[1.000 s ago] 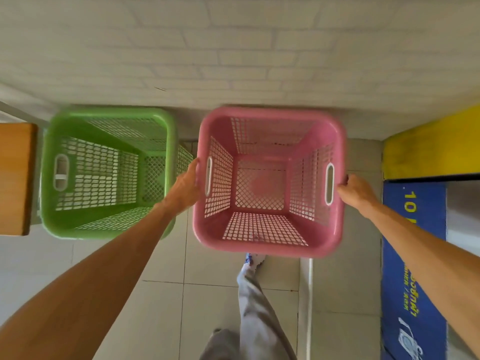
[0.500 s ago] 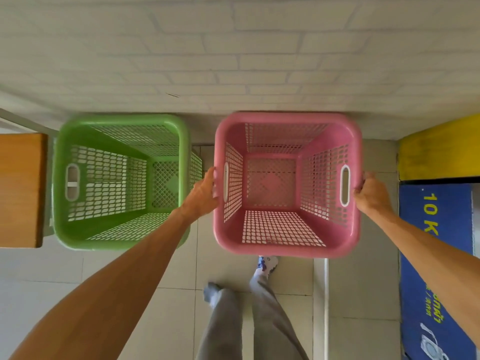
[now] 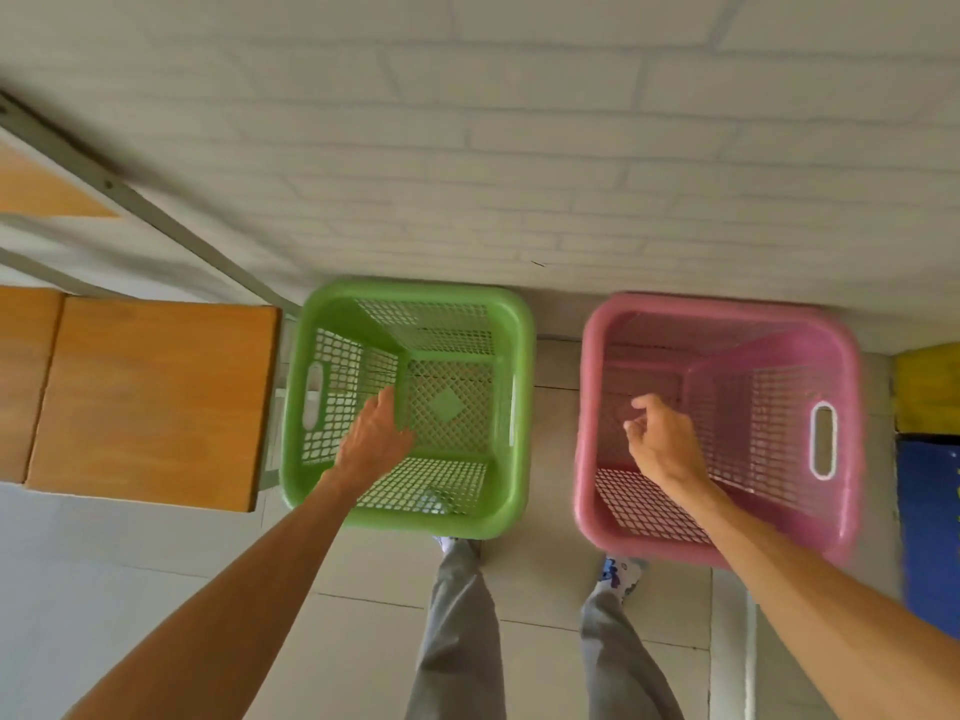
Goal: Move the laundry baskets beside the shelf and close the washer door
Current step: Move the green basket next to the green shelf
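Observation:
A green laundry basket (image 3: 511,324) stands on the tiled floor against the white brick wall, right beside the wooden shelf (image 3: 150,397). A pink laundry basket (image 3: 847,356) stands to its right, also at the wall, a narrow gap between the two. Both are empty. My left hand (image 3: 371,444) hovers above the green basket with fingers extended, holding nothing. My right hand (image 3: 662,441) hangs over the pink basket, fingers loosely curled around nothing. No washer door is visible.
A grey metal shelf frame (image 3: 130,194) slants up the wall at left. A yellow and blue machine panel (image 3: 930,459) fills the right edge. My legs in grey trousers (image 3: 457,631) and shoes stand just in front of the baskets on the floor tiles.
Both hands let go of the pink basket's handles, and it now rests on the floor. The hands rose and shifted left; the view swung so the shelf shows more.

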Demonstrator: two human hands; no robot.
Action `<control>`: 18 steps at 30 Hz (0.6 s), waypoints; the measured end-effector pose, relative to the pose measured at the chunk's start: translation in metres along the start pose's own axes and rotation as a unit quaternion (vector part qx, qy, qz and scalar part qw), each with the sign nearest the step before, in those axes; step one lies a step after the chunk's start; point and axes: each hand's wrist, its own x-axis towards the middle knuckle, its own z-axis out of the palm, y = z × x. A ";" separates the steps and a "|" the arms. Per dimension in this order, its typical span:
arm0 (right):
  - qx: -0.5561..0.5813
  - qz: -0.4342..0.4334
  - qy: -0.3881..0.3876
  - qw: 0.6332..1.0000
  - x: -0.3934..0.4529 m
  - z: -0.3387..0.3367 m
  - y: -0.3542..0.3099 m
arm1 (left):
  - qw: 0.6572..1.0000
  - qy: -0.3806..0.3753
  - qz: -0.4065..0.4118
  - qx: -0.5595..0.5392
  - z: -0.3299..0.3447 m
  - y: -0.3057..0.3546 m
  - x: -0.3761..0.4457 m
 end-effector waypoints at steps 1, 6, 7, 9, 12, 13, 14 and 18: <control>0.000 -0.002 -0.014 1.000 0.002 0.014 -0.019 | 1.000 0.010 -0.012 -0.001 -0.010 -0.023 0.004; 0.017 0.030 -0.075 0.997 0.026 0.089 -0.087 | 0.997 0.046 -0.064 -0.009 -0.057 -0.122 0.040; 0.014 0.046 -0.079 0.996 0.030 0.101 -0.097 | 0.996 0.044 -0.074 -0.011 -0.063 -0.137 0.048; 0.004 0.085 -0.080 0.993 0.035 0.122 -0.112 | 0.997 0.017 -0.071 -0.024 -0.068 -0.158 0.062; -0.019 0.142 -0.086 0.986 0.040 0.143 -0.126 | 0.996 -0.022 -0.034 -0.076 -0.063 -0.172 0.080; -0.025 0.155 -0.085 0.984 0.043 0.147 -0.128 | 0.994 -0.024 -0.035 -0.098 -0.060 -0.174 0.083; -0.031 0.168 -0.086 0.982 0.045 0.149 -0.129 | 0.992 -0.022 -0.041 -0.121 -0.058 -0.174 0.086; -0.059 0.174 -0.096 0.978 0.047 0.143 -0.131 | 0.987 0.005 -0.054 -0.152 -0.053 -0.177 0.091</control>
